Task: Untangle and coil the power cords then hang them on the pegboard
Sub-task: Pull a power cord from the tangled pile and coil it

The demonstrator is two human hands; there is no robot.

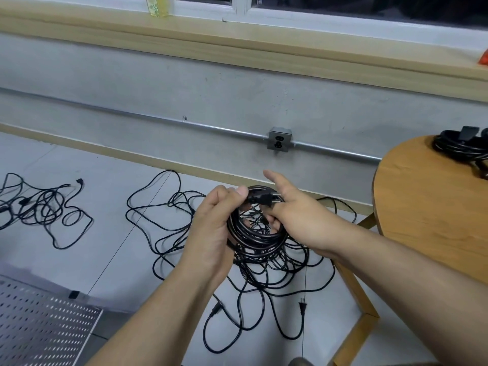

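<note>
While left hand (211, 228) grips coiled cord (254, 242) | right hand (298, 215) holds plug (260, 198)

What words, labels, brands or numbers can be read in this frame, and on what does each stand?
No text here is legible.
Window glass: faint white mark, too blurred to read.
Yellow container on the sill: green print, no readable words.
Plug of the coiled cord: any moulded marking too small to tell.
Wall outlet: no lettering visible.
</note>
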